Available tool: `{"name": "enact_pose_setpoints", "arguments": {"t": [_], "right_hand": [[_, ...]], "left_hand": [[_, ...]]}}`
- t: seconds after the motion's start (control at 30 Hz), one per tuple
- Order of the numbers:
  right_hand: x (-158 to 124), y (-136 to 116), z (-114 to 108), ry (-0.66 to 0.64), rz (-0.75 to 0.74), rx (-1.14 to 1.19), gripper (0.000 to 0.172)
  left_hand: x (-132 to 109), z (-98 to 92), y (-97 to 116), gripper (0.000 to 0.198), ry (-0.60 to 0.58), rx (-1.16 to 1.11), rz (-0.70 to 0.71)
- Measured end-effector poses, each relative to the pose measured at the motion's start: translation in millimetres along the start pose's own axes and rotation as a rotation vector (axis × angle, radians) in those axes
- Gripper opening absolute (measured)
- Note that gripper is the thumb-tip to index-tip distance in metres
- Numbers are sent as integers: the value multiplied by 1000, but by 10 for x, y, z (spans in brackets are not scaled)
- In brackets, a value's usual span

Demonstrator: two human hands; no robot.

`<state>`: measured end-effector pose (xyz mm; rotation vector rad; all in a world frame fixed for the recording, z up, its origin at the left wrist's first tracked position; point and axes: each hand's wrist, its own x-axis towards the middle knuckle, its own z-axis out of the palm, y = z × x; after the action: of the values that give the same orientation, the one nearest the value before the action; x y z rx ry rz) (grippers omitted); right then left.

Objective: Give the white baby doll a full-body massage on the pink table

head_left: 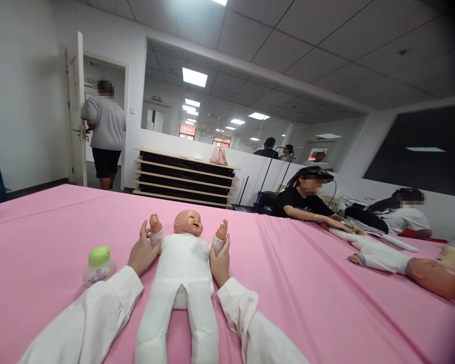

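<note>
In the head view, the doll [184, 260] lies on its back on the pink table [296, 288]. The left hand [142, 254] has its fingers around one raised forearm; the right hand [220, 263] holds the other likewise. A green-lidded jar [99, 265] stands near the left hand; another doll [389, 256] lies well apart, on the right.

A pink sheet [41, 253], creased toward the right, bears a white-bodied doll [184, 260] lying on its back. A green-lidded jar [99, 263] stands near it on the left; another doll [384, 255] lies at far right.
</note>
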<state>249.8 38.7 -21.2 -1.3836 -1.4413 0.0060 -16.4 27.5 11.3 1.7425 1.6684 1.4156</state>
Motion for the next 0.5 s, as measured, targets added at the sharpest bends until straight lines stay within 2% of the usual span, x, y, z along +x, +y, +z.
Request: {"name": "enact_pose_setpoints", "arguments": {"t": [0.13, 0.2, 0.27, 0.37, 0.5], "right_hand": [[-228, -51, -148, -51, -71, 155, 89], [-318, 4, -205, -134, -18, 256, 90], [-382, 74, -237, -222, 67, 321, 81], [-424, 138, -212, -291, 163, 351, 66], [-405, 121, -101, -328, 262, 392, 65]], "left_hand": [[-151, -33, -45, 71, 8, -54, 135], [-243, -90, -56, 56, -64, -37, 224], [-339, -178, -60, 48, -184, 5, 321], [-457, -316, -67, 53, -309, 60, 409], [-529, -407, -66, 55, -363, 68, 405]]}}
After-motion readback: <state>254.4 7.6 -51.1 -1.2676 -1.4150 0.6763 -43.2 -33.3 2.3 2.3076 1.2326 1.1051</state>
